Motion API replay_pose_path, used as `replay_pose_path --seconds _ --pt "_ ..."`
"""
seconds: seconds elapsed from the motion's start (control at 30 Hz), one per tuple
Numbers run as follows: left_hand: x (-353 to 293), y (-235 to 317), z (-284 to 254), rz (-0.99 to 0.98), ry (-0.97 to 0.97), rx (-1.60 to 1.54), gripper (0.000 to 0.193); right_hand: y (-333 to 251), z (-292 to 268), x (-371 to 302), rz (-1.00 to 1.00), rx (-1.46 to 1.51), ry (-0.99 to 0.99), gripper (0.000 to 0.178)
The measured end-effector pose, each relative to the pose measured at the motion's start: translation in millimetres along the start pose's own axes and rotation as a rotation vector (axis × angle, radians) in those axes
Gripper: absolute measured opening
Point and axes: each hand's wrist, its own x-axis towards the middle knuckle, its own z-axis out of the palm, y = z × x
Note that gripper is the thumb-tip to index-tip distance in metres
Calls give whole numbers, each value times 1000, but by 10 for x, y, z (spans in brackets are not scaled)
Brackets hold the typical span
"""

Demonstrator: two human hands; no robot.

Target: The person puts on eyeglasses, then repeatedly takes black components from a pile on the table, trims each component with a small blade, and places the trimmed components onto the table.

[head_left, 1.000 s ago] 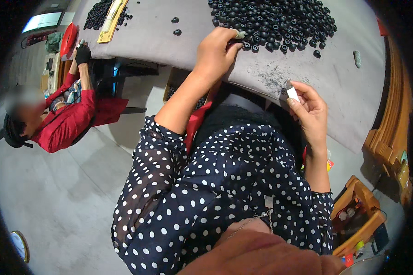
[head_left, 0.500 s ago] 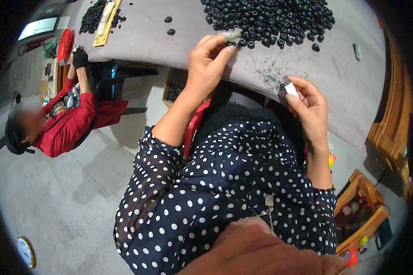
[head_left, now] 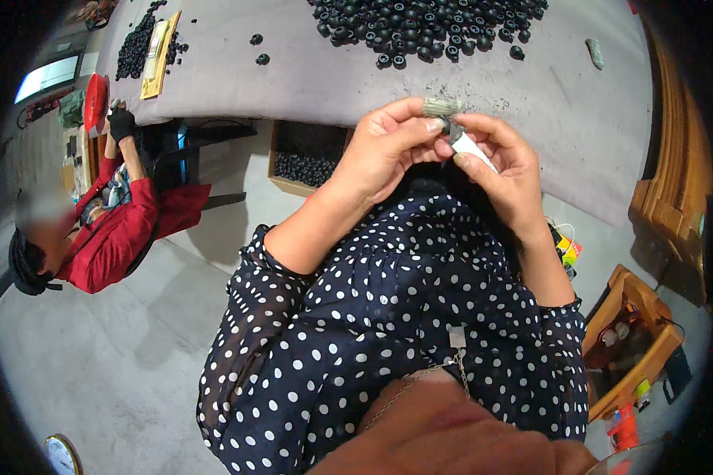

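My left hand (head_left: 388,146) is closed in a pinch at the table's near edge, with a greyish-green wrap (head_left: 444,107) round its index fingertip. Between the thumb and that finger is a small black round part, mostly hidden by the fingers. Just to its right, my right hand (head_left: 509,162) grips a small blade with a white handle (head_left: 471,149), its dark tip against the black part. A large pile of similar black round parts (head_left: 428,24) lies beyond my hands on the grey-covered table (head_left: 325,87). Dark shavings are scattered on the cloth behind my fingers.
A second heap of smaller black pieces (head_left: 139,43) lies far left beside a yellow strip (head_left: 162,55). Under the table stands a cardboard box (head_left: 291,187) of black parts. A co-worker in a red sleeve (head_left: 119,237) sits at left. A wooden stool (head_left: 638,356) stands at lower right.
My left hand has come back from the pile's edge toward me, with a black part in its pinch. My right hand has moved left with the blade, and both hands now meet.
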Motion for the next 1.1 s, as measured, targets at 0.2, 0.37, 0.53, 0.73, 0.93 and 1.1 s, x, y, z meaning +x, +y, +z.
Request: replay_pose_path --seconds 0.2,0.37,0.53,0.73,0.93,1.1 --pt "10 -28 -43 -21 32 -165 12 -12 -21 -1 25 10 -18 38" --pt "15 -78 -79 -5 34 -206 11 25 -10 6 16 16 -26 38" --pt "-2 -93 -109 34 66 -152 11 52 -15 7 37 6 -31 39" --pt "11 -119 -136 0 36 -153 14 45 18 16 5 14 -38 41" --pt "2 -122 -105 -64 -34 -206 19 49 28 18 -15 -18 -51 41" --pt "4 -136 -90 -79 -46 -199 19 83 -18 30 12 10 -69 40"
